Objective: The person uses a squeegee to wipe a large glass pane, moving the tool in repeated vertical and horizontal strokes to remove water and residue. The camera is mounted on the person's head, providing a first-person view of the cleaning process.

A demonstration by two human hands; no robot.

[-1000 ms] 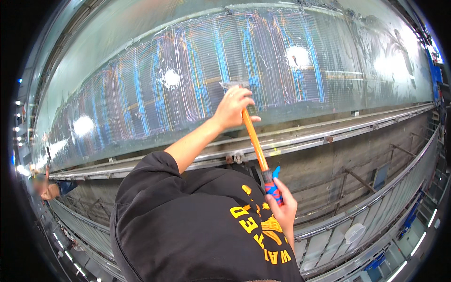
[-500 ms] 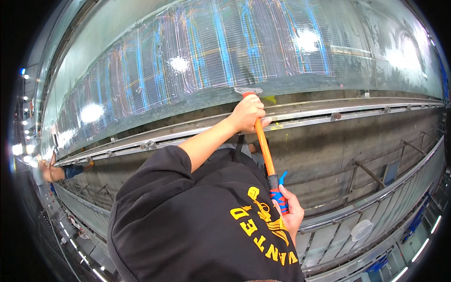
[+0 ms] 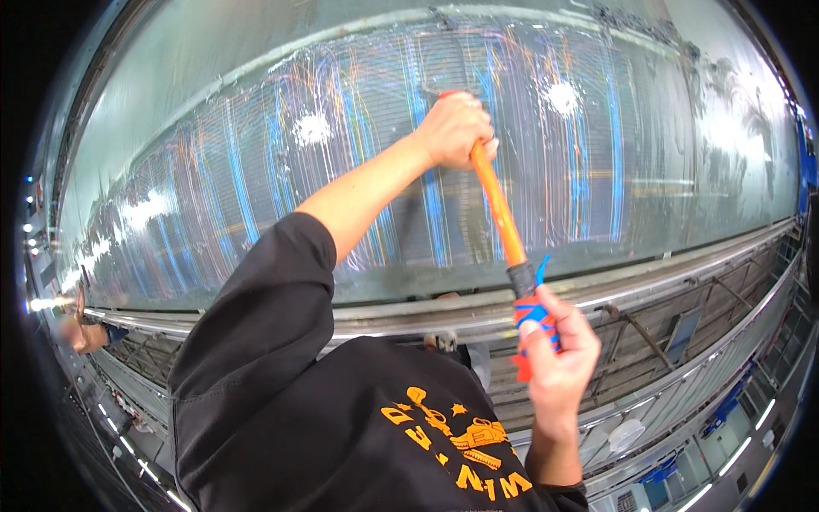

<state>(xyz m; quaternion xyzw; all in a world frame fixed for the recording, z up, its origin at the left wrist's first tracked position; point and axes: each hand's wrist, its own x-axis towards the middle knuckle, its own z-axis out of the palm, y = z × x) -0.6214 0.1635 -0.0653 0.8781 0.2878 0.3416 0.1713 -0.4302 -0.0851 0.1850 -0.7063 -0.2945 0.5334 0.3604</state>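
My left hand (image 3: pixel 455 130) is wrapped round the upper end of a long-handled scraper (image 3: pixel 500 209), close to its head. The scraper's handle is orange, with a black band lower down. Around its taped red and blue butt, my right hand (image 3: pixel 564 358) is closed. A loose blue end sticks out beside that grip. The scraper head lies over the wet, shiny panel (image 3: pixel 256 247), which carries fine lines and blue and orange streaks. My left hand hides most of the blade, so its contact with the panel cannot be made out.
A metal rail (image 3: pixel 401 320) runs along the panel's near edge, between it and my body. Below lie metal framing (image 3: pixel 648 341) and a grey walkway. Another person (image 3: pixel 85 333) stands at the far left beside the panel. Bright lamp glare (image 3: pixel 311 130) shows on the wet surface.
Both hands have pushed the scraper away from me, from the panel's near edge to farther across it. My body leans farther over the rail, and both hands keep their hold.
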